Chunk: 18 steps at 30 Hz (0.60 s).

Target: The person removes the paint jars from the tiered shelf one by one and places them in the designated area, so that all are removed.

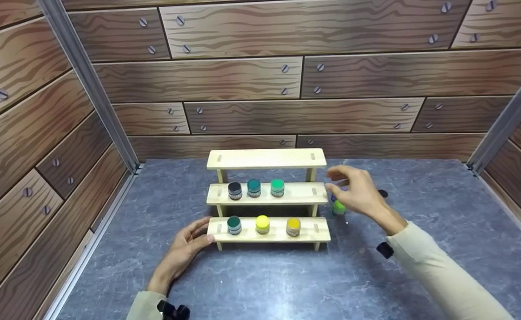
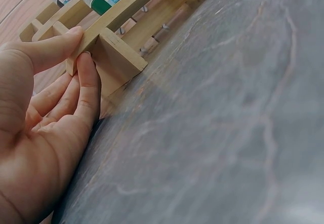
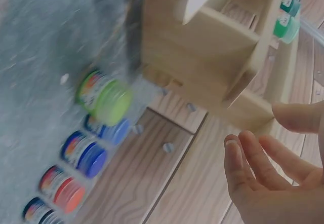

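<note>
A three-step wooden display rack [image 1: 267, 158] stands on the table. My left hand [image 1: 182, 250] pinches the left end of its bottom step, thumb on top and index finger beneath. That step holds a dark green paint jar [image 1: 234, 225], a yellow jar [image 1: 262, 225] and an ochre jar [image 1: 293, 226]. On the middle step are a black jar [image 1: 235, 191], a teal jar [image 1: 254, 188] and a green jar [image 1: 277, 188]. Beside the rack's right end, my right hand [image 1: 357, 191] is raised with loosely bent fingers, thumb apart from them and nothing between.
Right of the rack, a light green jar [image 3: 106, 100] stands on the grey marbled table [image 1: 375, 275]. Blue jars [image 3: 85, 154], a red jar [image 3: 62, 188] and a dark jar [image 3: 41, 213] line up near it, mostly hidden behind my right hand in the head view. Wood-patterned walls [image 1: 238, 80] enclose the table.
</note>
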Each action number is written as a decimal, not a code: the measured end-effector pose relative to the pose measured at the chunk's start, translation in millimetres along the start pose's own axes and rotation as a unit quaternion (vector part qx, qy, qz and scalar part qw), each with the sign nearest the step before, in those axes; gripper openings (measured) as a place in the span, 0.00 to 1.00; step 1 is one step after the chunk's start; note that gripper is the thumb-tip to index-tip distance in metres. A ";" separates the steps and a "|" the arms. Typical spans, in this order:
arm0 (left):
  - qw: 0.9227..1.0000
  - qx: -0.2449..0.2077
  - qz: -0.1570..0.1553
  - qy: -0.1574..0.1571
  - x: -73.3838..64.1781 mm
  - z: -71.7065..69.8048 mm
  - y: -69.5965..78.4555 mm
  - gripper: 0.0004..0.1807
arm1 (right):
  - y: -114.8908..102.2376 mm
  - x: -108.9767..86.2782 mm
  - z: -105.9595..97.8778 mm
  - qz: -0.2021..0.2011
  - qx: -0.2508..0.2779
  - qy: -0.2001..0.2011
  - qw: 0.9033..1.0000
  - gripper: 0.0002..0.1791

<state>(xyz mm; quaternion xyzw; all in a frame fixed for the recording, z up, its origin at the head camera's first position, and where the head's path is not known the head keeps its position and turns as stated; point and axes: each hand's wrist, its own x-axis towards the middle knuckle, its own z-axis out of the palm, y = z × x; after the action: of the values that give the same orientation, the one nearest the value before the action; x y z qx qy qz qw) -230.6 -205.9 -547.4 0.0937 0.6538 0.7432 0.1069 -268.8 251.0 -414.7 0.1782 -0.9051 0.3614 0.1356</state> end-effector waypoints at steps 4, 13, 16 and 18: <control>1.000 -0.002 0.000 -0.001 -0.7 -0.6 0.5 0.42 | -11.4 7.4 10.4 -0.024 0.016 0.007 1.000 0.18; 1.000 -0.007 -0.002 -0.001 -0.8 0.2 1.1 0.42 | -39.9 21.6 33.3 -0.030 0.056 -0.020 0.998 0.21; 1.000 -0.008 -0.003 0.001 -1.2 0.2 1.4 0.42 | -48.5 25.0 40.7 -0.027 0.063 -0.034 0.997 0.23; 1.000 -0.006 -0.005 0.000 -1.5 0.2 1.2 0.42 | -52.3 26.0 46.4 -0.024 0.070 -0.046 0.996 0.25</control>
<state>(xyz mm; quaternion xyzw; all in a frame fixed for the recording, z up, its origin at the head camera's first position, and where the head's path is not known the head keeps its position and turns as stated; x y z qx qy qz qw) -229.1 -206.2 -546.2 0.0899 0.6497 0.7467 0.1109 -275.6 177.3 -405.8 0.2256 -0.8782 0.4120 0.0899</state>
